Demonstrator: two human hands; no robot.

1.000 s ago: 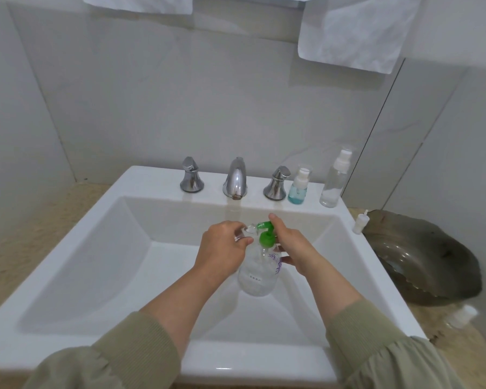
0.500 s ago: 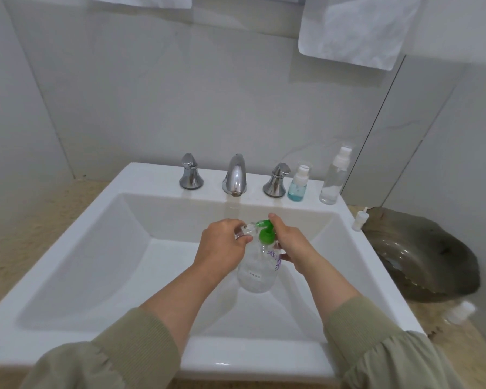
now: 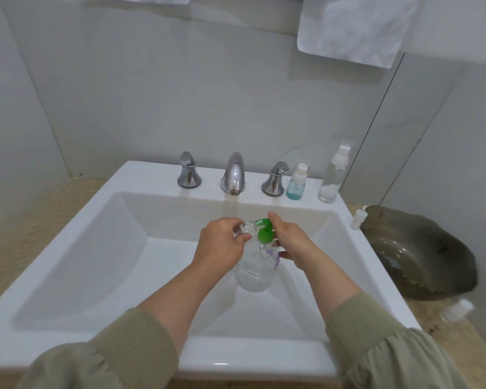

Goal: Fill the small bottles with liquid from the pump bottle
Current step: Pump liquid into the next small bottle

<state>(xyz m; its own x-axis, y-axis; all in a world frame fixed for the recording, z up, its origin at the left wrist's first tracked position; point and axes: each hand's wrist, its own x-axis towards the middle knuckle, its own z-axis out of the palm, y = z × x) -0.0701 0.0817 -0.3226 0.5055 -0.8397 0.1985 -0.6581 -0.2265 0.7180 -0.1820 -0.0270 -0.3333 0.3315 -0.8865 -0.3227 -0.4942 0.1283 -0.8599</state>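
Over the white sink basin I hold a clear pump bottle (image 3: 255, 272) with a green pump head (image 3: 264, 231). My right hand (image 3: 291, 242) grips its neck and a finger rests on the pump top. My left hand (image 3: 221, 242) is closed around a small clear bottle (image 3: 244, 230), held against the green nozzle; most of that bottle is hidden by my fingers. On the sink's back ledge stand a small bottle with blue liquid (image 3: 296, 184) and a taller clear spray bottle (image 3: 333, 175).
The white sink (image 3: 101, 237) has a chrome faucet (image 3: 233, 175) and two chrome handles at the back. A small white pump cap (image 3: 357, 218) stands at the right rim. A dark glass bowl (image 3: 421, 251) sits on the counter to the right, with a white cap (image 3: 460, 310) near it.
Both hands and the bottles stay almost still over the basin; the view has shifted slightly.
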